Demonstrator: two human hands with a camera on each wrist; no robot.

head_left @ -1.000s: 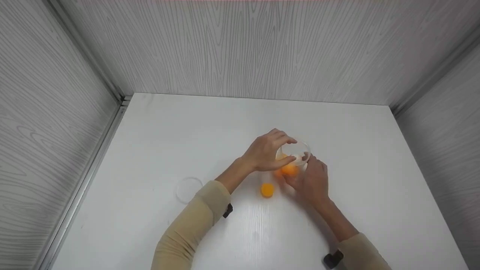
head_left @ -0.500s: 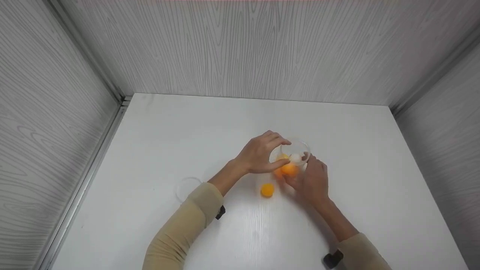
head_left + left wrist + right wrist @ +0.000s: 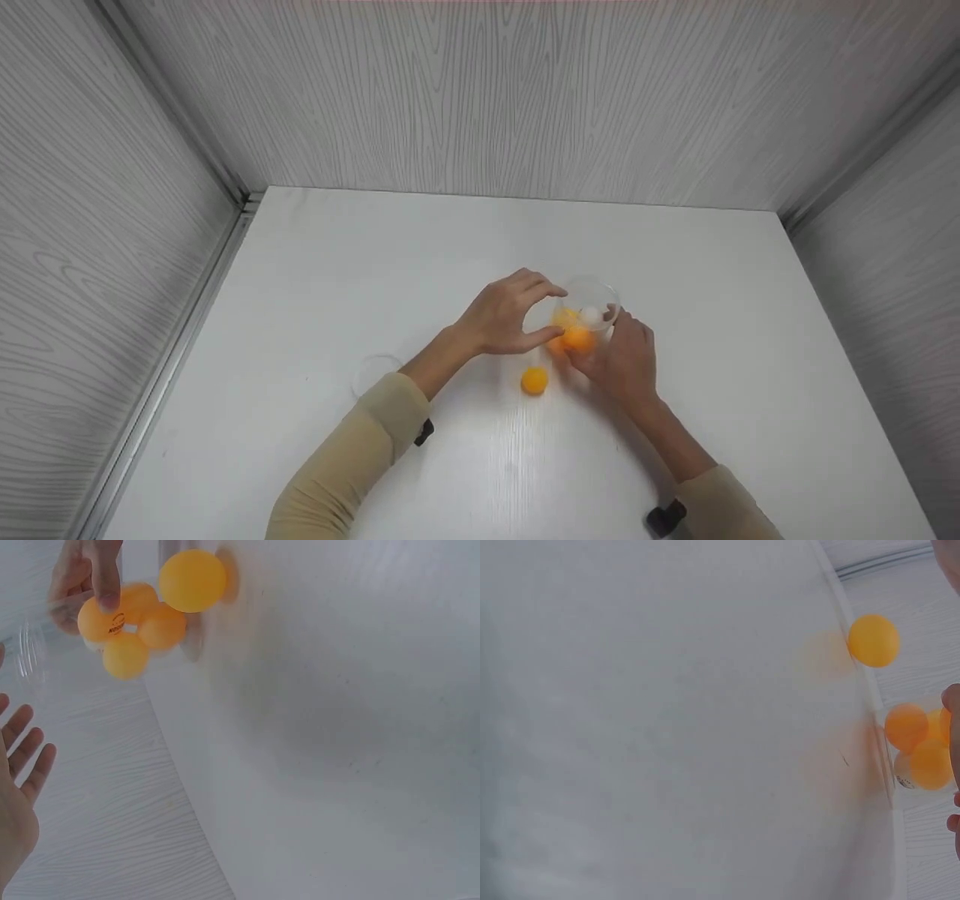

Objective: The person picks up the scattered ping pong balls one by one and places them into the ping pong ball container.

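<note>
My right hand (image 3: 628, 361) grips a clear plastic jar (image 3: 31, 652) near its base, its fingers and thumb round the side. Several orange ping-pong balls (image 3: 126, 655) lie together at the bottom, with a white ball (image 3: 591, 315) among them. The jar stands upright, its round mouth facing up. Left of the jar, my left hand (image 3: 504, 315) is held with thumb and fingers spread apart, holding nothing, fingertips just off the rim. One loose orange ping-pong ball (image 3: 535, 381) sits on the table in front of the jar; it also shows in the right wrist view.
A clear round lid (image 3: 360, 377) lies on the white table (image 3: 420, 247) to the left, partly covered by the left forearm. Grey wood-grain panels (image 3: 480, 97) stand at the back and both sides.
My left hand has drawn back from over the jar's mouth, to the left and slightly toward me. The right hand, the jar and the loose ball have stayed in place.
</note>
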